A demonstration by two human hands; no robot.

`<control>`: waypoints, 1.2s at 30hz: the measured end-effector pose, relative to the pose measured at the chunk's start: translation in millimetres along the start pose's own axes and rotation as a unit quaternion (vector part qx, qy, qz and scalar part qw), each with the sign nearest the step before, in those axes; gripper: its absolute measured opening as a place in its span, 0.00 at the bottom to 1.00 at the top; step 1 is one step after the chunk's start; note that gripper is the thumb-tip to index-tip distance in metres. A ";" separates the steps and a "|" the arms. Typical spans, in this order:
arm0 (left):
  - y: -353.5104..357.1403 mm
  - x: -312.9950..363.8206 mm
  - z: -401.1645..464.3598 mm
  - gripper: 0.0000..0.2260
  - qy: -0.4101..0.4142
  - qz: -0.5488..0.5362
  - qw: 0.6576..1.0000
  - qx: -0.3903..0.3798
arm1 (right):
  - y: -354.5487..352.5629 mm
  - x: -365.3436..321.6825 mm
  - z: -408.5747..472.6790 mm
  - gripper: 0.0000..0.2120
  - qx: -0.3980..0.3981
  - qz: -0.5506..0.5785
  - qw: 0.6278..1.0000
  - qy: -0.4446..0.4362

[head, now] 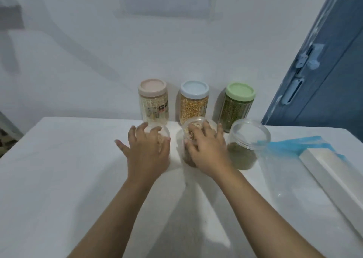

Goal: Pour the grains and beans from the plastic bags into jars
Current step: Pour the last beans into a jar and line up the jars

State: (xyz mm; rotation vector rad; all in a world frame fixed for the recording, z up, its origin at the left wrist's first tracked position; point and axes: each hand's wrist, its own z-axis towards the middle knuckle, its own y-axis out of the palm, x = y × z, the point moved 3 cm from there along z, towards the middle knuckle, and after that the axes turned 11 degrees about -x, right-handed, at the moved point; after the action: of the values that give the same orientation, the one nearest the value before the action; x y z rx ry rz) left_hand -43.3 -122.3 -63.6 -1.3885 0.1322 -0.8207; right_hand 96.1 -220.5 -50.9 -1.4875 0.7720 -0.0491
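Six jars in view: three capped ones at the back by the wall, pink-lid jar (153, 100), blue-lid jar (194, 101) w/ yellow kernels, green-lid jar (236, 105) w/ green beans, all look full and done. Three open jars in front are partly filled: left open jar (160, 134), middle open jar (193, 136) w/ tan grain, right open jar (248, 142) w/ a low layer of green beans.

Your left hand (146, 151) is curled round the left open jar from above/behind; your right hand (208, 151) grips the middle open jar, fingers over its rim. Neither jar looks lifted, can't tell for sure.

Judging by that, pouring seems mostly finished; left to do is probably capping or tidying the front three. No lids for them in view.

Right side of the tabletop (59, 159): flattened clear plastic bags (294, 179) w/ blue zip strips, apparently empty, and a long white box (334, 175) lying across them. Right open jar sits just beside your right wrist, so mind the elbow. Blue door (324, 71) at far right.
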 end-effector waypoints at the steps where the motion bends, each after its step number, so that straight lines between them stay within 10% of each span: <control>1: 0.6 -5.0 0.4 0.21 0.024 -0.004 1.000 0.012 | 7.3 0.0 -0.3 0.25 0.021 -0.016 1.000 -0.010; 6: 7.8 -19.4 28.0 0.18 0.166 -0.017 0.977 0.136 | 18.5 1.8 12.8 0.23 0.104 -0.026 0.993 -0.046; 18: 15.5 -22.4 63.7 0.19 0.082 0.028 0.996 0.004 | 3.2 -1.0 26.5 0.26 0.055 -0.029 0.996 -0.062; 23: 19.4 30.7 30.9 0.15 0.183 -0.017 0.982 0.041 | -25.0 11.1 -0.6 0.26 0.088 0.021 0.995 -0.030; 30: 49.3 74.8 33.4 0.18 0.244 -0.028 0.968 -0.043 | -38.0 74.5 -30.0 0.24 0.043 0.000 0.979 0.201; 36: 56.3 75.4 37.6 0.18 0.206 -0.067 0.974 -0.059 | -25.3 91.1 -24.4 0.26 0.056 0.052 0.993 0.091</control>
State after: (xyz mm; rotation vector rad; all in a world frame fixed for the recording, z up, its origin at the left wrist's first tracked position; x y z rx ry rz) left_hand 55.9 -137.7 -77.7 -1.3310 0.4167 -1.2257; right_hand 164.6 -288.7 -64.7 -1.3458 0.9769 -0.1484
